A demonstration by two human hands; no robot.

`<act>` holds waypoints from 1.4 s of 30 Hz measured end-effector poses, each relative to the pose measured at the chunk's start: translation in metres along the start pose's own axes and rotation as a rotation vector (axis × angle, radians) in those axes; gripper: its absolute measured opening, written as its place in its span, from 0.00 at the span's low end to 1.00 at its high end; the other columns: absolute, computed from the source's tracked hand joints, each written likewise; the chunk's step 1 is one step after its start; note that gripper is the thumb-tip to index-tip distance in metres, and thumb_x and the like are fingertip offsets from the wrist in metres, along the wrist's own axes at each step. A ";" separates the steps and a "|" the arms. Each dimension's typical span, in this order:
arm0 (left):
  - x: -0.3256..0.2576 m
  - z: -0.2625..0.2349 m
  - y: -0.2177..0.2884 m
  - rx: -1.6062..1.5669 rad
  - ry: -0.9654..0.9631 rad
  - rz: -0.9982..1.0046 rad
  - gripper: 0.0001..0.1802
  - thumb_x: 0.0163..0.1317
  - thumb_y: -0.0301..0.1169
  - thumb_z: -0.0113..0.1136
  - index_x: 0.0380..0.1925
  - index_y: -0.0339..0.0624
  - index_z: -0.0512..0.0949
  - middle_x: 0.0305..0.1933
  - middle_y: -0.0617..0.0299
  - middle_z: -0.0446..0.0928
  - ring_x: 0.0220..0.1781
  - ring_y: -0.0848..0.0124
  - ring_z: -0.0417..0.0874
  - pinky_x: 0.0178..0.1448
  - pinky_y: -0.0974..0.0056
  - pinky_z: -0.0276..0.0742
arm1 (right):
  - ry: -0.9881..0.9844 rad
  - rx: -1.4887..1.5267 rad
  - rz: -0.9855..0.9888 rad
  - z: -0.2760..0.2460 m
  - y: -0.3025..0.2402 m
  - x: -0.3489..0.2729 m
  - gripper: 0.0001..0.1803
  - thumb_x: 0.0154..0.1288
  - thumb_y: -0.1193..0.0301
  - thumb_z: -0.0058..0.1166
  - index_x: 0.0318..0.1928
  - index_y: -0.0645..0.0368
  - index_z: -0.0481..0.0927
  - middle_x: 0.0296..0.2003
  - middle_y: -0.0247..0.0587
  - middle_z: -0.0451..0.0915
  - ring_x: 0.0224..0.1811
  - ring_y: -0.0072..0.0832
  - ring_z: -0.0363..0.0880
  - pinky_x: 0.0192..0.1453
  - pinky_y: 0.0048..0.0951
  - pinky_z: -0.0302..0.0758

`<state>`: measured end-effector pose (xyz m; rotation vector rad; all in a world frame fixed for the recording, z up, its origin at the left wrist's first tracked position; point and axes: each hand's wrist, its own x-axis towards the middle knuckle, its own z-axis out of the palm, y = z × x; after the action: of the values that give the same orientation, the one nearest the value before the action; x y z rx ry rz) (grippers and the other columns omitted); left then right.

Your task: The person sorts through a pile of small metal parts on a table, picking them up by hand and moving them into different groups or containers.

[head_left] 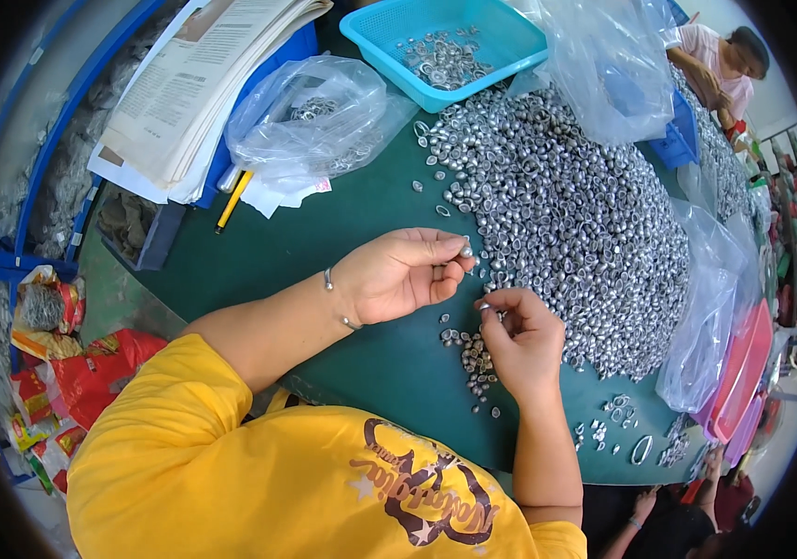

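Note:
Over the green tabletop [342,368], my left hand [408,275] has its thumb and forefinger closed on a small silver metal piece [466,251]. My right hand [527,343], a little nearer and to the right, pinches another small shiny bit [484,306] at its fingertips; its exact shape is too small to tell. A big heap of small silver oval metal pieces [585,233], some of them open rings, spreads beyond and right of both hands. Beside my right hand lies a little cluster of similar pieces [476,361], partly hidden by the fingers.
A turquoise basket [431,98] holding pieces stands at the back. Clear bags [603,84] lie on the heap's far edge. Papers [193,93], a bagged batch [314,121] and a yellow pen [233,202] occupy the left. Red trays [738,373] line the right; other people [715,65] sit nearby.

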<state>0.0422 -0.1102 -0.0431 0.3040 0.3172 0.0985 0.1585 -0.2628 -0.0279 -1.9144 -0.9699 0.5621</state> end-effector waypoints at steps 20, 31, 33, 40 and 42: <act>0.001 0.008 -0.022 0.512 0.152 -0.035 0.08 0.54 0.22 0.57 0.35 0.32 0.74 0.33 0.56 0.77 0.33 0.72 0.79 0.37 0.73 0.76 | 0.193 0.189 -0.359 0.011 0.016 -0.008 0.13 0.46 0.86 0.57 0.28 0.60 0.67 0.29 0.37 0.76 0.15 0.11 0.60 0.16 0.13 0.59; 0.001 0.009 -0.015 0.473 0.119 0.046 0.08 0.53 0.20 0.56 0.34 0.33 0.74 0.33 0.58 0.76 0.34 0.73 0.78 0.36 0.73 0.75 | 0.185 -0.041 -0.482 0.004 0.008 -0.002 0.11 0.44 0.87 0.54 0.29 0.60 0.71 0.29 0.41 0.75 0.23 0.26 0.73 0.20 0.20 0.67; 0.002 0.007 -0.002 0.343 0.121 0.089 0.07 0.54 0.22 0.53 0.34 0.34 0.74 0.32 0.60 0.75 0.34 0.74 0.77 0.35 0.73 0.74 | 0.185 -0.116 -0.322 -0.002 0.004 0.002 0.09 0.47 0.86 0.52 0.30 0.61 0.73 0.29 0.42 0.74 0.25 0.29 0.74 0.22 0.24 0.70; 0.000 0.000 0.014 0.192 0.204 0.181 0.06 0.54 0.30 0.49 0.28 0.41 0.73 0.30 0.63 0.72 0.30 0.73 0.71 0.28 0.72 0.64 | 0.016 -0.426 -0.468 0.014 -0.002 0.030 0.05 0.53 0.78 0.53 0.32 0.60 0.76 0.28 0.41 0.73 0.23 0.39 0.75 0.25 0.34 0.72; 0.000 -0.001 0.009 0.244 0.231 0.200 0.06 0.54 0.31 0.49 0.27 0.42 0.73 0.29 0.64 0.71 0.29 0.74 0.69 0.27 0.73 0.62 | -0.052 -0.560 -0.430 0.019 -0.003 0.033 0.04 0.53 0.78 0.52 0.32 0.60 0.75 0.27 0.42 0.72 0.22 0.39 0.74 0.24 0.35 0.72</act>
<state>0.0418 -0.1010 -0.0415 0.5681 0.5289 0.2945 0.1634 -0.2254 -0.0348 -2.0720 -1.6482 0.0862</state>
